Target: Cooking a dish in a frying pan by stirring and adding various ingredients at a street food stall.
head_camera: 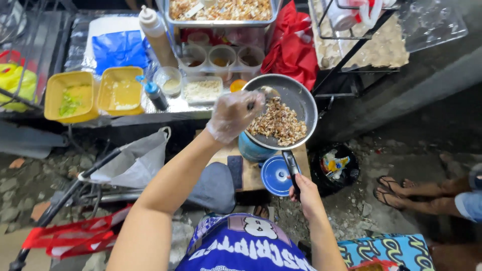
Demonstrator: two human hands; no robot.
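Right hand point(305, 193) closed round black pan handle point(291, 169); frying pan point(285, 110) kept steady over blue burner point(255, 149), just ahead of that grip. Left hand point(234, 114), plastic-gloved against grease, closed on utensil point(265, 93), tip in chopped browned food point(279, 122) beside it. Yellow tubs point(95, 94), squeeze bottle point(154, 34), small cups point(221, 56) set on foil-covered desk point(170, 104) beyond left grip, within reach. Blue lid point(276, 175) laid just left of right grip.

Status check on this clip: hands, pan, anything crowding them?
Left hand, plastic-gloved, stirring with a utensil. Right hand grips the pan handle. Frying pan holds chopped food. Blue lid beside the handle.
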